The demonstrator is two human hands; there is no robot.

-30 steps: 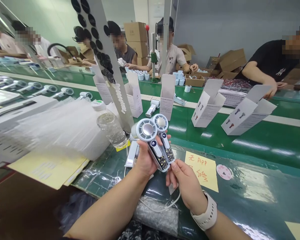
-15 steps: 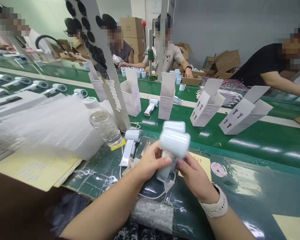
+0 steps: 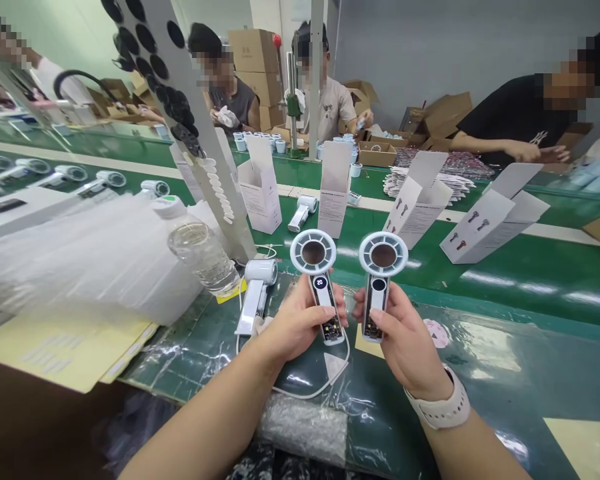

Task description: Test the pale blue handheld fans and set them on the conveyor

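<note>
In my left hand (image 3: pixel 300 323) I hold a light-blue handheld fan (image 3: pixel 321 283) upright by its handle, its round grille facing me. A lit number, apparently 20, shows on its small round display. My right hand (image 3: pixel 407 337) grips a second, matching handheld fan (image 3: pixel 383 255), also upright, whose display is dark. The two fans stand side by side, apart, with a thumb on each handle. Left of my left hand, another handheld fan (image 3: pixel 257 297) lies on the bench, a white cable (image 3: pixel 300 395) running nearby.
White open boxes (image 3: pixel 334 193) stand along the green conveyor (image 3: pixel 425 267). A clear bottle (image 3: pixel 203 253) and white plastic bags (image 3: pixel 90 247) lie to the left, beside a metal post (image 3: pixel 220 200). Co-workers (image 3: pixel 325 100) sit across the line. More fans (image 3: pixel 105 180) lie far left.
The two fans were held close together, one overlapping the other, with their heads sideways. Now they are separated, one in each hand, with grilles turned toward me.
</note>
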